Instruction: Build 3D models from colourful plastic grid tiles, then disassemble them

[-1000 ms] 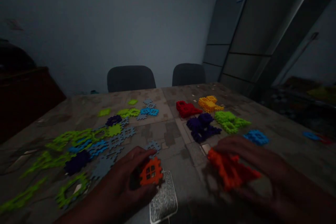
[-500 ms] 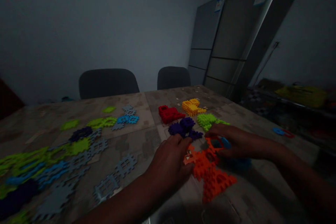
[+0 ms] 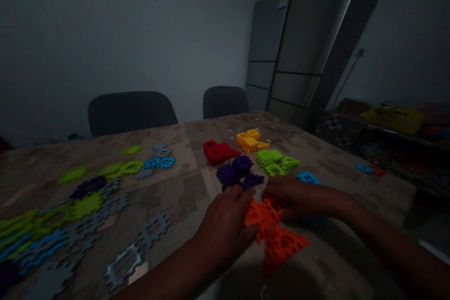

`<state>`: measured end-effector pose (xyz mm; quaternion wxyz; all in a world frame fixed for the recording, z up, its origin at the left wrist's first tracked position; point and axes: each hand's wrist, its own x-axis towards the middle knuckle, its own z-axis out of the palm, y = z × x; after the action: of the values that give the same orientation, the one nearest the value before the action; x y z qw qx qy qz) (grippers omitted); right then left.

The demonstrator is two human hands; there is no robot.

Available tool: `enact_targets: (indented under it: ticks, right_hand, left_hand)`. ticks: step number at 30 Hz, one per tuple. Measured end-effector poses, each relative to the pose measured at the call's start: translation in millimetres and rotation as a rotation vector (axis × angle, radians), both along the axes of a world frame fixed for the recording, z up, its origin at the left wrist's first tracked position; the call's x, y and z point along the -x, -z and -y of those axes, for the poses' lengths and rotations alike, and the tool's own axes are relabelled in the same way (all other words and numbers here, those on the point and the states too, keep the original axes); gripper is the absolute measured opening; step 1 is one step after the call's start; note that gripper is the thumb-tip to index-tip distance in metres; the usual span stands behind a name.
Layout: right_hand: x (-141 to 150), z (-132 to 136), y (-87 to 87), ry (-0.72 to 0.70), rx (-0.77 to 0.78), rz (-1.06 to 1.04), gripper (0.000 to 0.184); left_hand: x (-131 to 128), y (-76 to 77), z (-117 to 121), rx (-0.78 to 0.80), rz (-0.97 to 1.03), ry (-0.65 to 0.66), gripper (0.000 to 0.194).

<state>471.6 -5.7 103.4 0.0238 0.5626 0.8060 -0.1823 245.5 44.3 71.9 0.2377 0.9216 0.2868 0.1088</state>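
Several orange interlocking building pieces (image 3: pixel 281 241) are joined into one toothed build near the front of the table. My left hand (image 3: pixel 227 218) grips its left side, thumb on the near face and fingers over the back edge. On the upper right, my right hand (image 3: pixel 290 197) is closed on an orange piece of the same build; its fingertips are partly hidden. Just beyond my hands stand a purple build (image 3: pixel 236 172) and a lime green one (image 3: pixel 276 161). A blue piece (image 3: pixel 308 177) lies behind my right wrist, and more blue shows dimly beneath it.
A red build (image 3: pixel 218 152) and a yellow build (image 3: pixel 250 140) stand farther back. Loose grey pieces (image 3: pixel 153 229), green, blue and purple ones spread across the left. Blue and red pieces (image 3: pixel 365 168) lie near the right edge. Two chairs (image 3: pixel 131 111) stand behind the table (image 3: pixel 190 197).
My right hand has moved in closer to my left hand, bringing its orange piece against the build. The blue piece behind it now shows more. The whole view has shifted slightly.
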Motion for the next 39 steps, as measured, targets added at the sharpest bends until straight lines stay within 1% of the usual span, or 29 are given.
enact_targets:
  ticks: [5, 8, 10, 14, 17, 24, 27, 29, 34, 37, 39]
  right_hand:
    - [-1.3, -0.9, 7.8, -0.011, 0.001, 0.013, 0.045]
    - [-5.3, 0.2, 10.5, -0.023, -0.022, -0.029, 0.05]
    - [-8.0, 1.3, 11.8, -0.022, -0.046, -0.048, 0.053]
    - [-7.0, 2.4, 12.5, -0.034, -0.051, -0.014, 0.046]
    - [-2.3, 2.4, 11.2, -0.033, -0.034, 0.0, 0.04]
    - [-1.9, 2.9, 13.3, -0.058, -0.063, -0.013, 0.039]
    - [-3.0, 3.6, 14.0, -0.057, -0.051, -0.021, 0.039]
    - [-3.1, 4.0, 14.2, -0.056, -0.053, -0.031, 0.039]
    - [-2.6, 4.9, 12.3, -0.06, -0.058, -0.05, 0.04]
    - [-4.4, 5.9, 8.7, -0.051, -0.051, -0.063, 0.041]
    - [-7.2, 6.8, 7.0, -0.037, -0.048, -0.084, 0.045]
  left_hand:
    - [-4.5, -1.7, 1.1, 0.033, -0.014, 0.016, 0.058]
    - [0.8, 0.5, 0.4, 0.053, 0.019, 0.019, 0.051]
    - [8.4, 4.5, 0.1, 0.038, 0.058, 0.015, 0.046]
    - [24.6, 14.3, 0.9, 0.029, 0.087, -0.01, 0.041]
    - [29.5, 17.9, 2.6, 0.043, 0.113, 0.008, 0.039]
    - [24.0, 15.7, 8.5, 0.066, 0.054, 0.056, 0.036]
    - [22.9, 15.5, 10.8, 0.075, 0.047, 0.082, 0.035]
    - [23.3, 17.5, 11.5, 0.064, 0.061, 0.087, 0.035]
    - [23.8, 25.8, 9.7, 0.008, 0.132, 0.091, 0.042]
    - [21.4, 26.7, 9.1, -0.007, 0.141, 0.096, 0.042]
    - [19.8, 26.0, 9.6, -0.011, 0.134, 0.102, 0.043]
